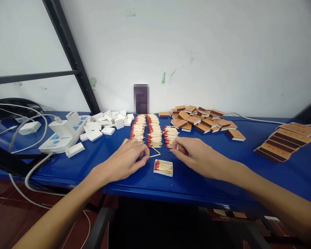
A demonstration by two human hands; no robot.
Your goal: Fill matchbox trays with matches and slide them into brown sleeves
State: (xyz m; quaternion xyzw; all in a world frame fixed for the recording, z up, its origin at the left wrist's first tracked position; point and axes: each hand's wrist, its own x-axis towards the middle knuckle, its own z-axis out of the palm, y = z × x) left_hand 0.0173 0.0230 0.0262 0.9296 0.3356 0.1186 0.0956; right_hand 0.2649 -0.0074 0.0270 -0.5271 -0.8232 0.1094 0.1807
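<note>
My left hand (131,157) is closed in a pinch at the near end of the left match rows, with a thin match (154,155) sticking out from its fingertips. Another loose match lies beside that one. Across from it, my right hand (194,154) is curled shut at the near end of the short row of matches (170,133); red heads poke out by its fingertips, and the rest is hidden by the fingers. Between the hands, a white matchbox tray (155,171) lies flat, holding red-headed matches. Two longer match rows (138,128) (154,129) stretch toward the wall.
White matchbox trays (94,135) are heaped at left, near a power strip (59,141) with chargers and cables. Orange matchbox sleeves (202,119) form a pile at back right. More matchbox sleeves (287,141) lie overlapped at far right. The blue table's front edge (155,193) runs below.
</note>
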